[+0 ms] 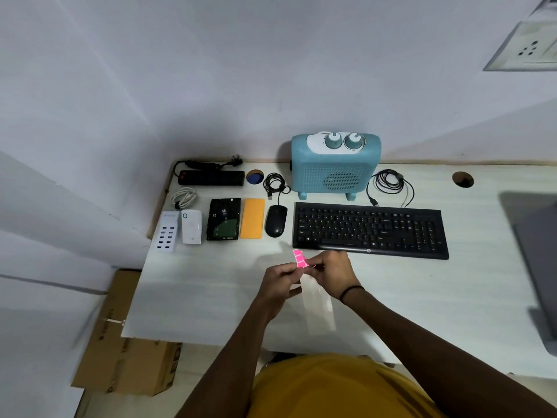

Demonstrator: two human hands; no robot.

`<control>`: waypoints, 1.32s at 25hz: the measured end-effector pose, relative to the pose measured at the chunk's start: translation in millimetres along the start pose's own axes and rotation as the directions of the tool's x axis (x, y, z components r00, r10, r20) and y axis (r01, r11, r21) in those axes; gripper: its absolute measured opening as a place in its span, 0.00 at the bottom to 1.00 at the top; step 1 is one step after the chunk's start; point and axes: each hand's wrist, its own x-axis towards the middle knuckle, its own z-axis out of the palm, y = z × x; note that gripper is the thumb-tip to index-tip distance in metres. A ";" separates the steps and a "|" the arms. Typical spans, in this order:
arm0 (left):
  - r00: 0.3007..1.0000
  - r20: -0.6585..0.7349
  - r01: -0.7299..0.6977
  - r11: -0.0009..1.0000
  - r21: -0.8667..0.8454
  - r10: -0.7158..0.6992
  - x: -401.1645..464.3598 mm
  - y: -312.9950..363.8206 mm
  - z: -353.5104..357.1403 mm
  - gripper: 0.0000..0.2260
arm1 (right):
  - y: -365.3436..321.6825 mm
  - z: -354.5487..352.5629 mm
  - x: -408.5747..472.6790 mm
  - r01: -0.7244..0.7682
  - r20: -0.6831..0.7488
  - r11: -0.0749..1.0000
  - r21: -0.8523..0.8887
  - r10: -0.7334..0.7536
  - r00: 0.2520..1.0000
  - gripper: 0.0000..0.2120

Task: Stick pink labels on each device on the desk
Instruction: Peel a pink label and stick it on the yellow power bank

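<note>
Over the desk's front middle, my left hand (pixel 278 283) and my right hand (pixel 333 271) both pinch a strip of pink labels (pixel 300 258) whose bare backing paper (pixel 318 306) hangs down. Behind them lie a black keyboard (pixel 369 229), a black mouse (pixel 275 220), an orange flat device (pixel 252 218), a hard drive (pixel 223 219), a white plug-in adapter (pixel 191 227) and a white USB hub (pixel 166 232). A teal fan heater (pixel 334 164) and a black power strip (pixel 211 177) stand at the back. No pink label shows on any device.
Coiled cables (pixel 388 181) lie beside the heater, a white cable (pixel 183 197) near the hub. The white desk (pixel 196 291) has two round cable holes (pixel 462 179). A grey laptop or monitor (pixel 539 254) is at the right edge. Cardboard boxes (pixel 126 351) sit on the floor at left.
</note>
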 end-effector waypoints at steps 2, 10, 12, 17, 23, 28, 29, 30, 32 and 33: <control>0.999 0.007 -0.032 0.998 0.049 0.031 -1.6 -2.0 -1.5 0.08 | 1.1 -2.4 -2.4 -0.058 0.004 0.993 0.104 0.058 0.998 0.06; 0.954 -0.270 0.177 0.973 0.149 -0.132 29.1 -30.9 -3.7 0.06 | 23.2 -3.8 -15.9 -0.500 0.304 0.172 0.848 0.615 0.728 0.04; 0.922 -0.358 0.245 0.939 0.243 -0.148 40.1 -40.0 -9.5 0.06 | 27.9 -7.1 -22.7 -0.524 0.345 0.134 0.841 0.613 0.711 0.04; 0.902 -0.416 0.307 0.852 0.423 -0.119 48.0 -55.1 -21.6 0.09 | 38.6 -7.7 -28.1 -0.548 0.386 0.121 0.828 0.586 0.712 0.07; 0.861 -0.502 0.318 0.858 0.405 -0.082 25.8 -41.1 -27.7 0.15 | 22.0 0.4 -8.8 -0.589 0.469 0.068 0.805 0.534 0.703 0.08; 0.840 -0.542 0.234 0.912 0.337 -0.016 31.7 -8.6 -46.1 0.14 | -25.3 25.8 31.5 -0.594 0.491 0.053 0.802 0.508 0.708 0.05; 0.843 -0.538 0.224 0.903 0.366 0.009 37.7 -0.3 -52.2 0.14 | -33.8 30.7 42.3 -0.583 0.491 0.034 0.811 0.501 0.712 0.05; 0.848 -0.528 0.220 0.885 0.411 0.035 44.5 8.9 -58.7 0.14 | -41.3 35.0 53.9 -0.571 0.487 0.014 0.821 0.505 0.712 0.06; 0.859 -0.505 0.221 0.826 0.519 0.087 60.7 23.9 -73.6 0.13 | -53.0 42.4 73.5 -0.543 0.469 -0.018 0.839 0.531 0.706 0.06; 0.859 -0.499 0.218 0.798 0.562 0.118 69.6 30.1 -81.2 0.13 | -57.3 45.7 80.9 -0.534 0.459 -0.023 0.845 0.543 0.703 0.05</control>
